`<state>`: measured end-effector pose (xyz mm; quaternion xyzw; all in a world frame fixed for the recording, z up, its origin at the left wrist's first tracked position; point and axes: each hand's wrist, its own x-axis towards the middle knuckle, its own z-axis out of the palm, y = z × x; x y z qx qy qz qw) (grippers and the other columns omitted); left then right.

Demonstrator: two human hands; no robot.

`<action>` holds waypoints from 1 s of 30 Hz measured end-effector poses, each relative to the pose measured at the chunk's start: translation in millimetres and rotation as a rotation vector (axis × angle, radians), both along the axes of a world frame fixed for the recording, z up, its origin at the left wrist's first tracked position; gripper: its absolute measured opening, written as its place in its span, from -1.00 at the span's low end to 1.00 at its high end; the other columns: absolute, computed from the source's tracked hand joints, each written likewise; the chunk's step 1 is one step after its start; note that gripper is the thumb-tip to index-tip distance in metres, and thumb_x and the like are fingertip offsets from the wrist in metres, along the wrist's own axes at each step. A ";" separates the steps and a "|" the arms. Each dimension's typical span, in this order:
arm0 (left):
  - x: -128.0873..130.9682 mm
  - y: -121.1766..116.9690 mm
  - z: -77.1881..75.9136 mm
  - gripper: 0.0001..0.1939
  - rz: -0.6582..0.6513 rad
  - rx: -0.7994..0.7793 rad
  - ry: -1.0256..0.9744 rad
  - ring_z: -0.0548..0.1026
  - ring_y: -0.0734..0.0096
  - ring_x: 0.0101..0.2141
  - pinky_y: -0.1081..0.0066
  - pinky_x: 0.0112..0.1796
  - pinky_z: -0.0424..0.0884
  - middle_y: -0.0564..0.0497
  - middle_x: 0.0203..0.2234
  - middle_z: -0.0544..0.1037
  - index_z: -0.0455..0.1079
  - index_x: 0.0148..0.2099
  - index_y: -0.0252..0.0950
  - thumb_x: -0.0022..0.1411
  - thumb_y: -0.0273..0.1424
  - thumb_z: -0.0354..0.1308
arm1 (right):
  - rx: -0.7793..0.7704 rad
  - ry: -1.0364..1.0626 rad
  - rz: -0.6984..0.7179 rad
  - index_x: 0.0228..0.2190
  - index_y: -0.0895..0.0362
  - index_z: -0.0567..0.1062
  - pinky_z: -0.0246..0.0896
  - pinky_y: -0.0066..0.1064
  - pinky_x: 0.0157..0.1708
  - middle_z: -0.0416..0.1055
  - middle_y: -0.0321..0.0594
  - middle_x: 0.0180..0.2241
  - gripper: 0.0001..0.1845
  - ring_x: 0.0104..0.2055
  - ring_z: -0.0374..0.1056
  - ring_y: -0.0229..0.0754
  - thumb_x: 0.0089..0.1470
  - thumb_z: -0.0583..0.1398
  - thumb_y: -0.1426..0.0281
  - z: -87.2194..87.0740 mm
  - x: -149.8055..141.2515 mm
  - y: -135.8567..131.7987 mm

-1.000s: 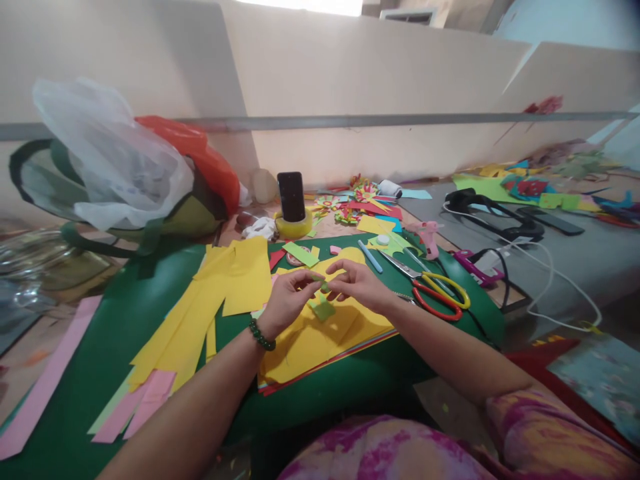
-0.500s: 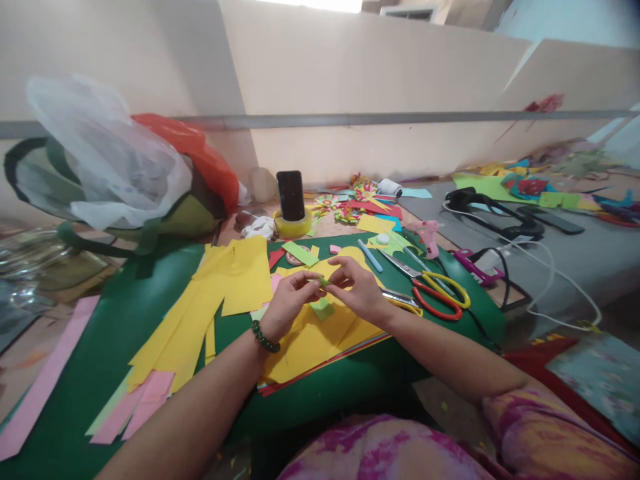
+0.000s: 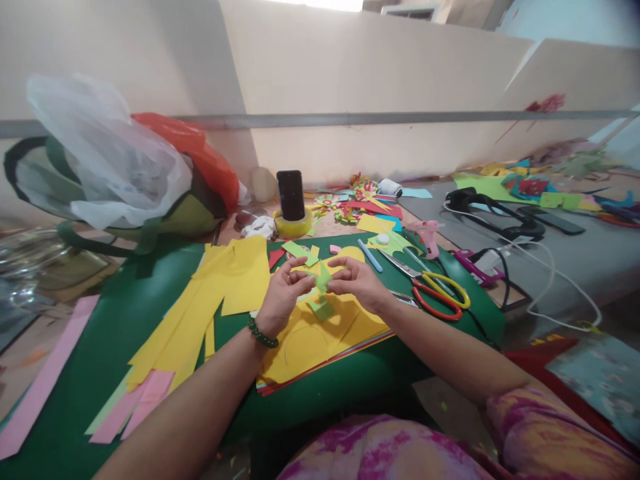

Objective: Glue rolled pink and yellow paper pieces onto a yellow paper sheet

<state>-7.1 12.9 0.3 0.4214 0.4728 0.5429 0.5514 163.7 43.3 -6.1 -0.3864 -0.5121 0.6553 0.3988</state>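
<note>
Between my two hands is a small folded piece of green paper (image 3: 323, 277). My left hand (image 3: 286, 293), with a dark bead bracelet (image 3: 263, 333) at the wrist, pinches its left side. The fingertips of my right hand (image 3: 359, 283) pinch its right side. Both hands hover over a stack of yellow paper (image 3: 305, 347) whose lower edge shows red and other colours. Just below my fingers, another green paper piece (image 3: 321, 309) lies on the stack. A green strip (image 3: 300, 253) rests beyond my left hand.
Scissors with red and yellow handles (image 3: 440, 293), a blue pen (image 3: 370, 256) and a pink glue gun (image 3: 426, 237) lie right. Yellow paper strips (image 3: 200, 307) spread left. A phone (image 3: 291, 195) stands in a tape roll (image 3: 294, 227) behind. A bag (image 3: 200, 213) sits back left.
The green paper has been turned and shows a broader face now, where before only a thin edge was visible. My hands have moved slightly apart.
</note>
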 end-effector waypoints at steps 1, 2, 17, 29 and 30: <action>-0.4 0.7 0.1 -0.37 0.012 -0.002 -0.002 0.42 0.53 -0.50 0.45 -0.36 0.34 0.19 -0.57 0.42 0.32 -0.05 -0.33 -0.21 -0.30 0.40 | -0.003 0.002 0.003 -0.27 0.11 0.35 0.24 -0.43 -0.43 0.47 -0.43 -0.59 -0.46 -0.49 0.45 -0.24 -0.38 0.39 0.37 -0.2 0.2 0.5; -1.2 1.5 0.1 -0.37 0.028 -0.001 0.002 0.43 0.52 -0.49 0.44 -0.36 0.35 0.18 -0.54 0.43 0.32 -0.05 -0.32 -0.20 -0.29 0.40 | 0.002 -0.005 0.004 -0.27 0.11 0.35 0.24 -0.42 -0.43 0.46 -0.43 -0.59 -0.46 -0.49 0.46 -0.23 -0.38 0.39 0.37 -0.4 0.4 1.0; 1.0 -11.4 -0.1 -0.65 -0.353 0.212 1.233 0.44 0.12 -0.30 0.34 -0.36 0.24 -0.04 -0.39 0.50 0.40 -0.28 -0.23 -0.14 -0.25 0.36 | 0.584 -1.019 -0.118 0.07 0.09 0.27 0.19 -0.34 -0.30 0.56 -0.20 -0.22 -0.45 -0.18 0.47 -0.04 0.01 0.21 0.46 -6.4 5.4 7.0; -6.9 -7.9 -9.8 -0.45 -0.335 0.176 1.060 0.45 0.17 -0.30 0.30 -0.34 0.35 0.01 -0.36 0.43 0.30 -0.15 -0.23 -0.25 -0.37 0.39 | 0.601 -1.268 0.163 -0.45 0.08 0.55 0.05 -0.38 -0.44 0.53 -0.12 -0.42 -0.88 -0.32 0.43 -0.04 0.03 0.26 0.30 2.5 -3.5 -21.5; -6.9 -7.5 -8.9 -0.42 -0.328 0.186 1.045 0.44 0.17 -0.31 0.29 -0.33 0.36 0.00 -0.34 0.43 0.32 -0.13 -0.24 -0.28 -0.35 0.41 | 0.603 -1.258 0.154 -0.45 0.08 0.54 0.05 -0.39 -0.45 0.53 -0.14 -0.42 -0.91 -0.33 0.42 -0.06 0.03 0.24 0.35 1.8 -3.5 -21.2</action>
